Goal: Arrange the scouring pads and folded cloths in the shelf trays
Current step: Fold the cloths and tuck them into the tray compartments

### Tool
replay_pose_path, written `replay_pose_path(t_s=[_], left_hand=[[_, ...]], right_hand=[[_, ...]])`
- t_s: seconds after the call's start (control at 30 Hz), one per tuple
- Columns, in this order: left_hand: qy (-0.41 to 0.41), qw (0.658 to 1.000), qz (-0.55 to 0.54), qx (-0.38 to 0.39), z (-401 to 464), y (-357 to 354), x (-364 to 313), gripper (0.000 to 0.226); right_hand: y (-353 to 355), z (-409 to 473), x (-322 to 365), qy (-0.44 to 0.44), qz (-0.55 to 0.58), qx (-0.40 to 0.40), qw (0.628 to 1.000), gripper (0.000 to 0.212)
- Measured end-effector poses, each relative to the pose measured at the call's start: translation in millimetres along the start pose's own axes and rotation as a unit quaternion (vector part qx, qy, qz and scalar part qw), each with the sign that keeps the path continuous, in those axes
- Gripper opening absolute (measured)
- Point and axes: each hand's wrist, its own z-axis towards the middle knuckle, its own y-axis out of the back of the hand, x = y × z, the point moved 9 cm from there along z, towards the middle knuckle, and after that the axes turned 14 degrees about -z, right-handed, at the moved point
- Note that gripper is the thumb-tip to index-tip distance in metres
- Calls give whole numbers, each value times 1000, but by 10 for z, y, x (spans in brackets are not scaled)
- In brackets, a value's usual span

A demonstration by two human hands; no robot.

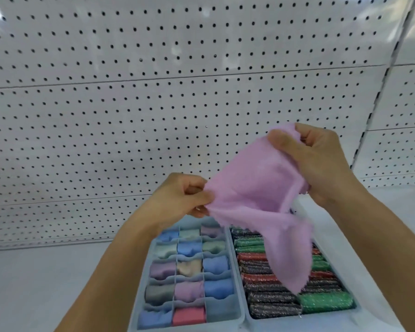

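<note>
pink cloth (261, 188) pinched betw. left hand (180, 195) & right hand (314, 159), above trays (240, 305); labels prob. too blurred

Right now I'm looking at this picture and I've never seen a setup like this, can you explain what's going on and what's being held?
There is no machine here. A camera worn on a person's head looks forward and down at their two bare hands. The left hand and right hand each pinch an unfolded pink cloth in front of a pegboard wall. Below, on a white shelf, sit two trays: a divided tray of folded cloths, with its near right compartment empty, and a tray of scouring pads.
</note>
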Motion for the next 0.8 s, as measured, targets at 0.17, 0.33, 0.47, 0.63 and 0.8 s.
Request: replay_pose_path(t_s=[0.17,0.33,0.47,0.63,0.8], left_hand=[[13,999,-25,-43,-88,357,104,6],[-19,995,-43,-84,-138,520,20,18],[-11,990,-82,-115,-143,686,100,22],[25,968,-208,-137,-98,728,285,17],[-14,932,-236,-275,-70,520,277,9]], right_hand=[[87,-22,-214,-25,-9,11,1000,44],[139,-25,-293,-6,-24,0,1000,43],[181,-14,-407,-31,4,-5,1000,20],[171,12,-595,-46,-5,-31,998,16],[-21,-207,-477,5,-62,-67,996,8]])
